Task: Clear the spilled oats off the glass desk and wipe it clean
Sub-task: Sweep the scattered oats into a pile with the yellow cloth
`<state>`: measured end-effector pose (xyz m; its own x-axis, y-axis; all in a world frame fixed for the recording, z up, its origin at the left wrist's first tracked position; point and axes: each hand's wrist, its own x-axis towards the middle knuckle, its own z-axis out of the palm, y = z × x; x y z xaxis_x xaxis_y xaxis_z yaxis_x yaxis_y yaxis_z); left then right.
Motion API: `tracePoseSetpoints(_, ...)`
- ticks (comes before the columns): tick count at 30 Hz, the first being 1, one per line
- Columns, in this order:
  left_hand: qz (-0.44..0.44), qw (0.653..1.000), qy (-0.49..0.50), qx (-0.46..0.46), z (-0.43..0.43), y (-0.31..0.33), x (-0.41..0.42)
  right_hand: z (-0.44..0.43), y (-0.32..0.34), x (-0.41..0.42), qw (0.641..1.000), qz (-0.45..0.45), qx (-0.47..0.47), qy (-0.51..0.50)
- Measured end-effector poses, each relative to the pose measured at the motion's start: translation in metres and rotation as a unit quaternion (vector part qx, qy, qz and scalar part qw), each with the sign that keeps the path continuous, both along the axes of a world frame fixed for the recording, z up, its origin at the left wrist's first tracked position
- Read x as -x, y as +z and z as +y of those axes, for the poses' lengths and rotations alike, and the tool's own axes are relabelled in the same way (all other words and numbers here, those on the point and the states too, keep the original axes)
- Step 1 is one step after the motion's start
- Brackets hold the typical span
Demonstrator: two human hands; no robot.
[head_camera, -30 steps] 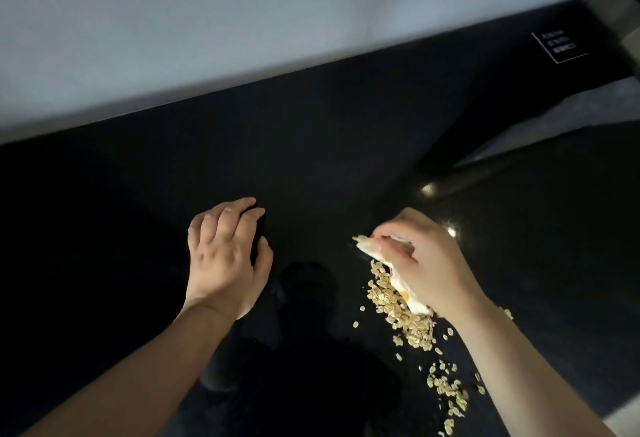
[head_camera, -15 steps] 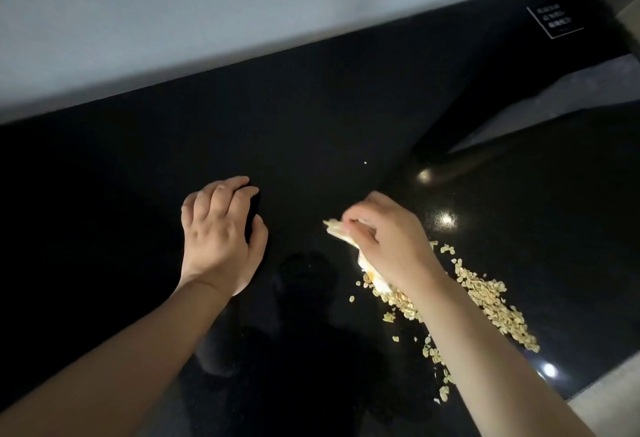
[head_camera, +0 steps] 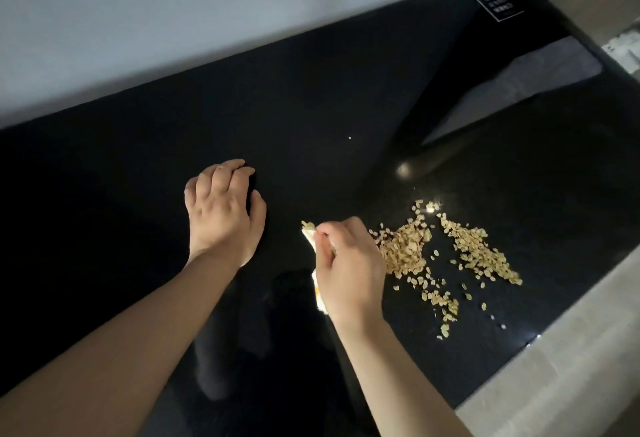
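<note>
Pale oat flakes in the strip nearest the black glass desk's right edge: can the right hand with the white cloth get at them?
Probably yes: the right hand sits just left of that oat strip, with only the nearer oat heap between.

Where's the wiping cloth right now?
In the head view, the cloth is gripped in the right hand, between the left hand and the oats.

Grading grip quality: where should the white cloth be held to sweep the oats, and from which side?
Probably its middle, from above, as the right hand grips it: the cloth is a long folded strip, so a central hold sweeps the oats evenly.
</note>
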<state>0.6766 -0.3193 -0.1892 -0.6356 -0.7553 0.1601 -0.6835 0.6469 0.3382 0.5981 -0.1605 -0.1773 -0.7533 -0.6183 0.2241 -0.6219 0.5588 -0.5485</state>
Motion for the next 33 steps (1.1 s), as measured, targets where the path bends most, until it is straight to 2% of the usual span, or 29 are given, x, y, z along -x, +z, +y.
tracePoseSetpoints(3, -0.003, 1.000, -0.003, 0.002, 0.000, -0.001, -0.001, 0.002, -0.008, 0.005, 0.998, 0.064, -0.009, -0.022)
tracePoseSetpoints(6, -0.010, 1.000, -0.002, 0.007, 0.000, -0.002, -0.001, 0.022, -0.011, 0.035, 0.986, 0.118, -0.035, -0.111)
tracePoseSetpoints(9, -0.014, 1.000, 0.000, 0.006, 0.000, -0.002, -0.001, 0.047, -0.011, 0.060, 0.977, 0.108, -0.021, -0.181)
tracePoseSetpoints(12, -0.013, 1.000, -0.002, 0.009, 0.000, -0.003, -0.001, 0.046, 0.000, 0.058, 0.979, 0.077, 0.032, -0.185)
tracePoseSetpoints(15, -0.014, 1.000, -0.003, 0.005, 0.000, -0.001, 0.000, 0.009, 0.010, 0.048, 0.981, 0.042, 0.089, -0.168)
tracePoseSetpoints(20, -0.014, 1.000, 0.001, -0.003, 0.000, 0.000, 0.001, -0.074, 0.003, 0.069, 0.979, 0.019, 0.112, -0.168)
tracePoseSetpoints(23, -0.014, 1.000, -0.001, 0.008, -0.001, -0.001, 0.001, -0.108, -0.002, 0.095, 0.977, 0.012, 0.095, -0.189)
tracePoseSetpoints(27, -0.014, 1.000, -0.002, 0.009, -0.003, -0.002, 0.002, -0.127, -0.012, 0.115, 0.983, 0.030, 0.028, -0.180)
tracePoseSetpoints(33, -0.018, 1.000, -0.004, 0.013, -0.003, -0.003, 0.002, -0.073, -0.017, 0.114, 0.969, 0.094, 0.002, -0.227)
